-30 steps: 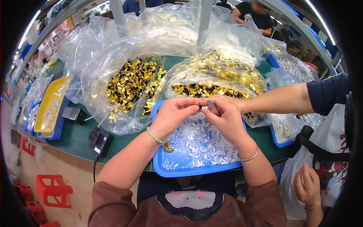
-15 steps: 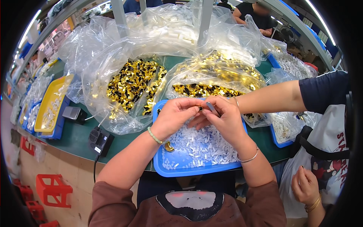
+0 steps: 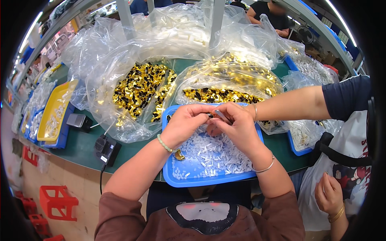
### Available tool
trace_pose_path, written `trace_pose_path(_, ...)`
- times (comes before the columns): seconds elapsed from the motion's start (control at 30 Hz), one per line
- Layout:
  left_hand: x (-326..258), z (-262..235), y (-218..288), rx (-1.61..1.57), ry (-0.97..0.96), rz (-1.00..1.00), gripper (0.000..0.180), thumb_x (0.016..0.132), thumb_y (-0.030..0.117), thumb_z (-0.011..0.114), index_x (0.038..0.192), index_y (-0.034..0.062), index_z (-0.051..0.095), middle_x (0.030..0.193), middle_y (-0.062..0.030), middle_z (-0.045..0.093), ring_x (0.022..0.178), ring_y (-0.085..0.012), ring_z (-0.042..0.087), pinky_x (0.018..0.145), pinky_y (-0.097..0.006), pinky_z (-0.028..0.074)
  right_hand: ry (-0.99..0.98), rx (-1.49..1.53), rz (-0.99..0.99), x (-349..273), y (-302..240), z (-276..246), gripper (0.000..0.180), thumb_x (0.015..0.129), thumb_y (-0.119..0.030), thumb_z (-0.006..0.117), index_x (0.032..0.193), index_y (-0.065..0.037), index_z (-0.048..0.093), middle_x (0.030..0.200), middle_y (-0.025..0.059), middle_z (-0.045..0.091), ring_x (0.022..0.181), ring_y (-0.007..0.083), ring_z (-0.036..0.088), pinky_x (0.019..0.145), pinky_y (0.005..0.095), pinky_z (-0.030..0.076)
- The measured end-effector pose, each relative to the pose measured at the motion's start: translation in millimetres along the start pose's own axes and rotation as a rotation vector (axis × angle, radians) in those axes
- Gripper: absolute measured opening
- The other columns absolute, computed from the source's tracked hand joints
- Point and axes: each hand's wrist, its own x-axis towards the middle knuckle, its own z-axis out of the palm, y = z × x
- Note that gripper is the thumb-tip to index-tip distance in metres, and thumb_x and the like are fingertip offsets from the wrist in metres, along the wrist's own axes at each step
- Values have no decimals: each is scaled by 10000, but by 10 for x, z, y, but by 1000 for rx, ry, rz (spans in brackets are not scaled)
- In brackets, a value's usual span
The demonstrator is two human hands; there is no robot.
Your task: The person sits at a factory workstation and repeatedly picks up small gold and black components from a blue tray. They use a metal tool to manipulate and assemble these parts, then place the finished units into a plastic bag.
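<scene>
Both hands met above the one blue plastic tray (image 3: 173, 180) of small white plastic pieces (image 3: 209, 154): the left hand (image 3: 185, 123) and right hand (image 3: 235, 127) curled shut, together pinching a small grey part (image 3: 221, 115). Two clear bags of gold-and-black pieces (image 3: 138, 86) lay behind on the green bench (image 3: 80, 146). A yellow tray (image 3: 56, 106) sat left, red stools (image 3: 58, 201) below.
</scene>
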Motion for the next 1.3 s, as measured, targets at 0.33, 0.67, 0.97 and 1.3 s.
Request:
trace_pose_path(0.33,10,-9,-51,61,47,66,254,908,30,506,1104,-51,646,1025,-92,684,935,-120,641,859,-258,507,-40,-160,-43,-25,-56,-4,201,785,7,723,956,4,618,780,64,615,642,101,553,573,259,452)
trace_pose_path(0.67,14,-31,-67,21,63,32,237,897,20,509,1075,-40,653,1032,-102,684,939,-140,648,857,-276,516,-19,18,5,-53,15,44,253,812,-8,710,1010,-10,553,832,78,641,681,111,595,602,253,476)
trace_pose_path(0.97,24,-99,-115,36,64,6,244,933,60,542,1136,-30,641,1068,-98,675,973,-133,640,864,-265,511,-52,7,-8,-45,11,13,260,830,-18,689,1044,-9,543,855,87,644,736,130,631,644,266,503)
trace_pose_path(1.3,14,-50,11,-280,-7,-24,332,958,43,479,1266,-50,559,1270,-121,584,1097,-141,599,991,-275,479,-7,16,56,-25,80,-32,250,846,-6,654,1074,-4,549,797,64,615,723,101,598,635,248,482)
